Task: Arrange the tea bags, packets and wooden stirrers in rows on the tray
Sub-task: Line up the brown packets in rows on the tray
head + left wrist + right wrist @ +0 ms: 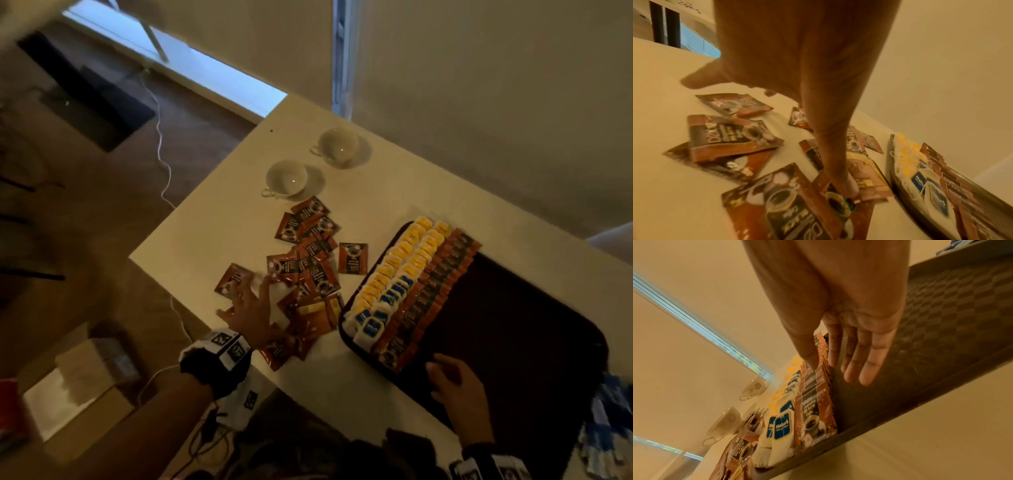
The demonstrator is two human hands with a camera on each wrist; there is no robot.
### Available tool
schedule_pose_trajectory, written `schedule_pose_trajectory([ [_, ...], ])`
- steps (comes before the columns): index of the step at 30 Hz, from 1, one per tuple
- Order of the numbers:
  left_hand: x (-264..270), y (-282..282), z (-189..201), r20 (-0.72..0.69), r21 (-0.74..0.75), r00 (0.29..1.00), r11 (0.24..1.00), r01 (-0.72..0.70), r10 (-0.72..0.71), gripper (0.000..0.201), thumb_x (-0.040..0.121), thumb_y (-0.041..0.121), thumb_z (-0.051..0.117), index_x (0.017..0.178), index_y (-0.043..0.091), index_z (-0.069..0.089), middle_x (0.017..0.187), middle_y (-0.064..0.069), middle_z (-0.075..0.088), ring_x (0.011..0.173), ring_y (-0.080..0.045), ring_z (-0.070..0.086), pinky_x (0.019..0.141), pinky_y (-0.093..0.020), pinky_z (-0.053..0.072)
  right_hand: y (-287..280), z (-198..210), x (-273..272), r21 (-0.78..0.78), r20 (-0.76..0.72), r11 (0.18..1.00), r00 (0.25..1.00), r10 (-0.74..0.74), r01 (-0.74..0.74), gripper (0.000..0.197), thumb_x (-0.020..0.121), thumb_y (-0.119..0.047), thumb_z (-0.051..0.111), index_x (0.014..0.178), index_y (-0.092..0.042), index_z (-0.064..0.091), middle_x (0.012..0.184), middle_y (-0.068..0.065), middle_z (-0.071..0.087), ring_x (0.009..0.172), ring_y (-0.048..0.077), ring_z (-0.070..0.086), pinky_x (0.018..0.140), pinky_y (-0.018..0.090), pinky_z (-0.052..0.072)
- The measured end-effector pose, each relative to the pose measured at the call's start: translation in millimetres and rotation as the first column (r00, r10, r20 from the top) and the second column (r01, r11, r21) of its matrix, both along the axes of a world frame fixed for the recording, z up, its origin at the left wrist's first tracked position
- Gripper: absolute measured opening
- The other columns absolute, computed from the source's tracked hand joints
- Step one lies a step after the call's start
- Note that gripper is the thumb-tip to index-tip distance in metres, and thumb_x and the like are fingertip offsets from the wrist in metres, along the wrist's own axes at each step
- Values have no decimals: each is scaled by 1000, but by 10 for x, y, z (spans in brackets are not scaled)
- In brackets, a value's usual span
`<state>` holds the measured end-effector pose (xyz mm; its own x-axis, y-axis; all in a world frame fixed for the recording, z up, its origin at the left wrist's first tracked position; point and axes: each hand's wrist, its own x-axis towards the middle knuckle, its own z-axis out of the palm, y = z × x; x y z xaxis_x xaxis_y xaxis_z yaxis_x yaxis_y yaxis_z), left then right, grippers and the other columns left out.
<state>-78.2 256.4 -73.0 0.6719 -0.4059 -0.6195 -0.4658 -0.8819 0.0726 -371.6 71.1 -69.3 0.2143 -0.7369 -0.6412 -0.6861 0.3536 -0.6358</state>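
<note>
The head view looks steeply down from above the bench (212, 226), with the tray (513, 325) toward four o'clock and the floor at nine. The left wrist view sits low and close over the loose packets (731, 138) (tray edge at four o'clock). The right wrist view skims the tray floor (941, 321); all three share the rows of tea bags (782, 426).

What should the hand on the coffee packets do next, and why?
Probably pinch one loose packet and carry it to the tray. The left hand presses on the heap with fingers spread, gripping nothing, and bare tray lies beside the packet row.
</note>
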Motion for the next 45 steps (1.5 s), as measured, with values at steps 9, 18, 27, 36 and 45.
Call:
schedule_pose_trajectory([
  [9, -24, 70, -217, 13, -44, 982, 981, -190, 191, 111, 74, 53, 69, 149, 24, -8, 155, -18, -9, 138, -46, 7, 102, -61, 32, -21, 97, 20, 35, 60, 998, 996, -63, 61, 25, 91, -19, 60, 115, -15, 57, 117, 10, 55, 110, 28, 55, 90, 44, 49],
  [18, 167, -347, 31, -71, -397, 969, 884, -247, 239, 87, 74, 35, 76, 141, 10, 27, 148, -19, 18, 135, -40, 19, 108, -48, 25, 36, 114, -148, 47, 32, 992, 993, -116, 115, 16, 92, -17, 57, 109, -18, 57, 114, 10, 55, 108, 28, 55, 87, 43, 49],
  [27, 364, -1153, -72, -66, -212, 998, 977, -35, 21, 124, 66, 66, 68, 146, 28, -19, 156, -14, -10, 143, -38, 1, 108, -62, 19, 11, 209, -243, 13, -18, 988, 988, -154, 154, 26, 92, -17, 56, 117, -12, 57, 115, 10, 55, 107, 30, 55, 90, 47, 49],
  [36, 490, -1445, -79, -17, -231, 1000, 973, -15, 11, 101, 69, 46, 77, 143, 12, 17, 145, -17, 19, 133, -37, 22, 101, -57, 33, 6, 257, -314, 4, -39, 977, 976, -215, 215, 26, 92, -15, 56, 117, -9, 56, 110, 10, 54, 99, 25, 53, 85, 43, 46],
  [45, 616, -1434, 30, -264, -441, 965, 889, -120, -1, 58, 90, 17, 60, 140, 8, 33, 126, -17, 55, 115, -34, 52, 88, -32, 41, 26, 290, -298, -22, -18, 977, 977, -212, 211, 15, 93, -18, 56, 107, -19, 56, 107, 6, 55, 99, 22, 55, 81, 37, 47],
])
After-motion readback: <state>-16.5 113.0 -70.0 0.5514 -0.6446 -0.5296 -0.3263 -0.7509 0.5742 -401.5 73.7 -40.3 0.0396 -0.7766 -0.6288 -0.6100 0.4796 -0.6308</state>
